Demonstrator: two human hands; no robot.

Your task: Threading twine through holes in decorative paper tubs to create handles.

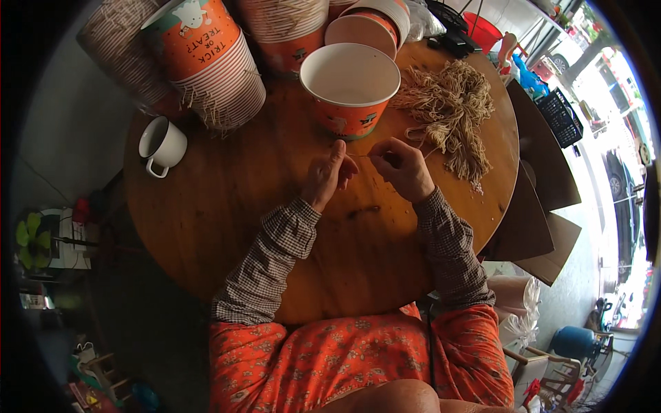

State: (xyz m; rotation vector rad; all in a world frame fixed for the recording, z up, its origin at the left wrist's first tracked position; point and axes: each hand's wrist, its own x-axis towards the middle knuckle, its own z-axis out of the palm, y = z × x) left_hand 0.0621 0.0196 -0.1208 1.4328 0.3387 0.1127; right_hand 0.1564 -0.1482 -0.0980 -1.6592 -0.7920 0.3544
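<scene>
My left hand (330, 173) and my right hand (403, 168) face each other over the round wooden table. A thin piece of string (359, 156) runs between their fingertips. My right hand is closed in a pinch on one end. The left fingers are curled with the thumb up, closed on the other end. Just beyond the hands stands an upright orange paper bucket (351, 113) with a white inside, touched by neither hand. To its right lies a loose heap of tan string (458, 113), nearest to my right hand.
Tall stacks of nested orange paper buckets (213, 69) with string on them fill the table's far left. More buckets (361, 34) lie tipped at the back. A white mug (165, 144) sits near the left edge. Open cardboard boxes (530, 213) are beside the table's right rim.
</scene>
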